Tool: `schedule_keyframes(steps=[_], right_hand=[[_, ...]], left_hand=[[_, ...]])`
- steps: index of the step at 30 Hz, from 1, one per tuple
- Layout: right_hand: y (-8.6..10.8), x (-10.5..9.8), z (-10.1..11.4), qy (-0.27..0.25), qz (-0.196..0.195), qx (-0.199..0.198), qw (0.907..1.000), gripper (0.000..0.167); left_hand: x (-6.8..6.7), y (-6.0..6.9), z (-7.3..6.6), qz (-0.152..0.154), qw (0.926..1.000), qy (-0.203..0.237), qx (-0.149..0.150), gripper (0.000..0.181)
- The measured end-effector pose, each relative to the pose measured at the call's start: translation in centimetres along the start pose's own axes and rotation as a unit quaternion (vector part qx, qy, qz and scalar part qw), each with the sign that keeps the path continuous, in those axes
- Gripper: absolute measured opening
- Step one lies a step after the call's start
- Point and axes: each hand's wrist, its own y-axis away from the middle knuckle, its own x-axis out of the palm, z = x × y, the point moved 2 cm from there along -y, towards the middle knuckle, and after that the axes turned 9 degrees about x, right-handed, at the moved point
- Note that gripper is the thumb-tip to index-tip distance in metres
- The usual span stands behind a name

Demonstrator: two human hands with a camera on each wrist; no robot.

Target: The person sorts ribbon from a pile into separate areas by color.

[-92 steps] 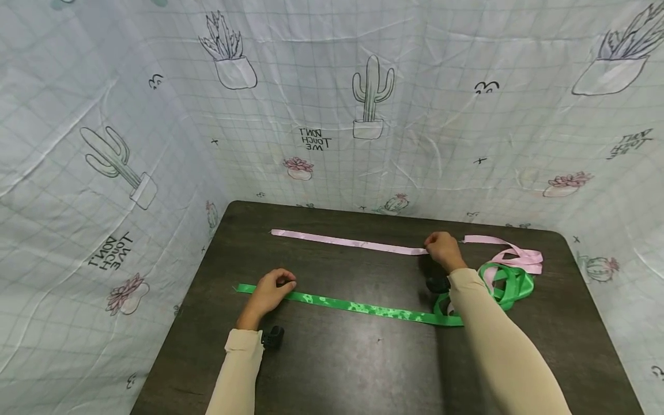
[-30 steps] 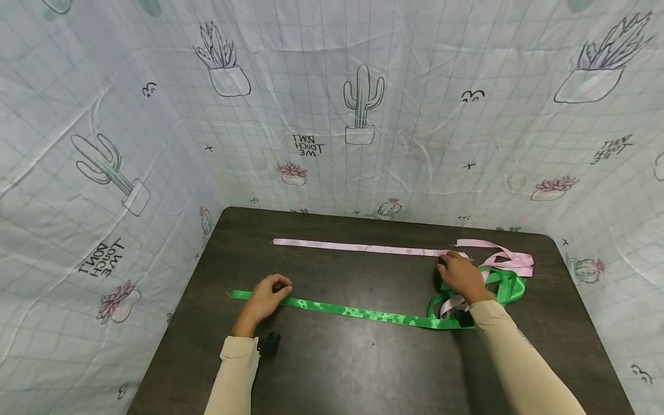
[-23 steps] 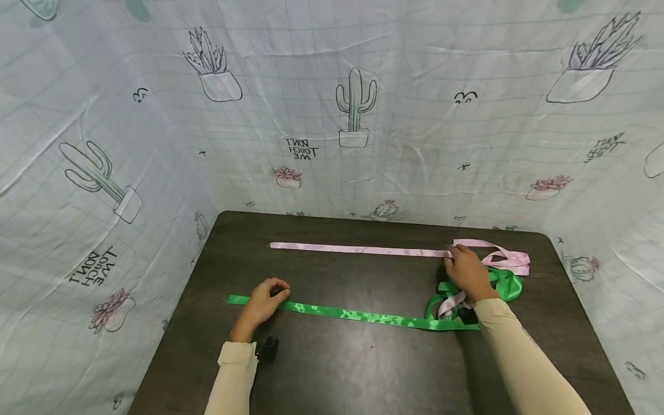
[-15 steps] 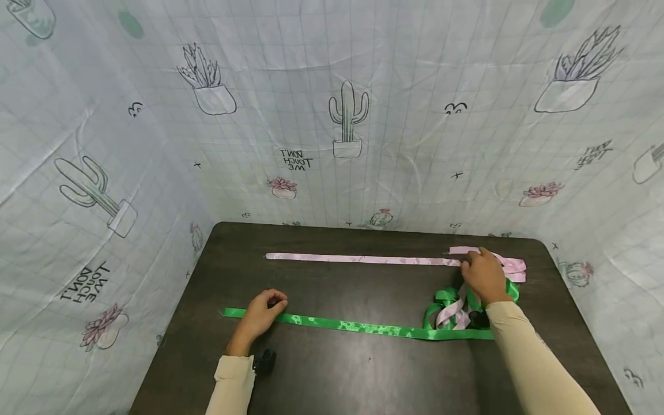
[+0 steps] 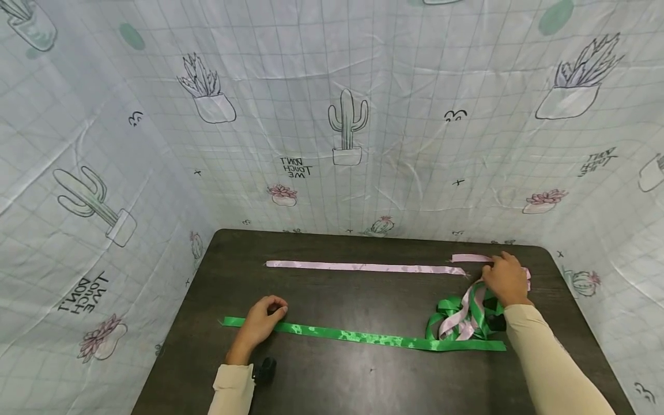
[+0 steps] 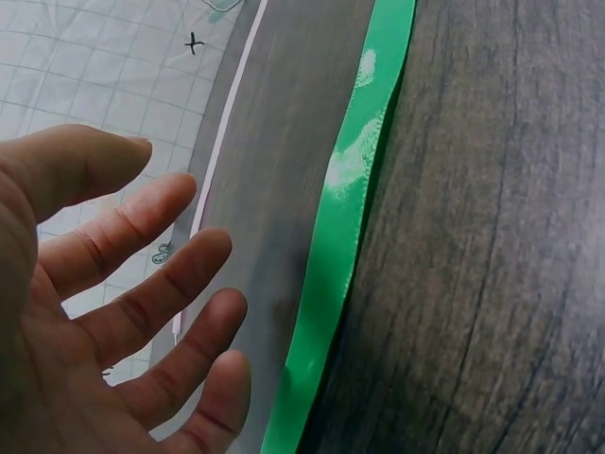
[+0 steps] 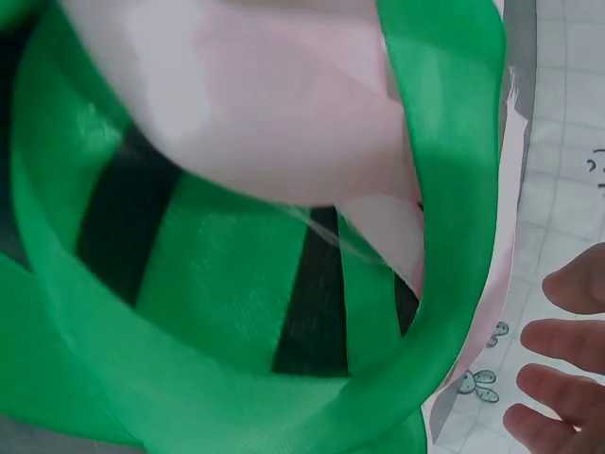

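- Cloth (image 5: 410, 190): hangs behind the table and at both sides; printed with a grid, cacti and lettering.
- Table (image 5: 358, 300): dark, wood-grained; supports all ribbon.
- Green strip (image 5: 363, 337): laid out nearly straight across the table, on my side of the pink strip. My left hand crosses over it near its left end.
- Pink strip (image 5: 363, 267): laid out straight, farther from me, well apart from the green strip.
- Heap (image 5: 456, 319): loose green and pink loops at the right, just beside the green strip's right end.
- Right hand (image 5: 505, 279): over the far part of the heap. Fingers parted, no ribbon seen between them; I cannot tell whether they touch it.
- Left hand (image 5: 257, 324): fingers spread, loosely bent, holding nothing.
- Pink end (image 5: 469, 258): projects left from beside my right hand.
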Motion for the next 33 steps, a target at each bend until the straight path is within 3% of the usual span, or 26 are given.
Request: schedule_keyframes(steps=[16, 27, 33], right_hand=[[0.1, 0.6, -1.3, 0.018, 0.091, 0.031, 0.9952, 0.050], [-0.1, 0.8, -1.7, 0.023, 0.112, 0.026, 0.9931, 0.049], [-0.2, 0.8, -1.7, 0.018, 0.091, 0.017, 0.9955, 0.043]], left_hand=[[-0.2, -0.4, -0.4, 0.002, 1.0000, 0.004, -0.002, 0.008], [-0.1, 0.0, -0.5, 0.012, 0.9999, 0.002, -0.012, 0.010], [0.1, -0.1, -0.7, 0.017, 0.9998, -0.001, -0.008, 0.010]])
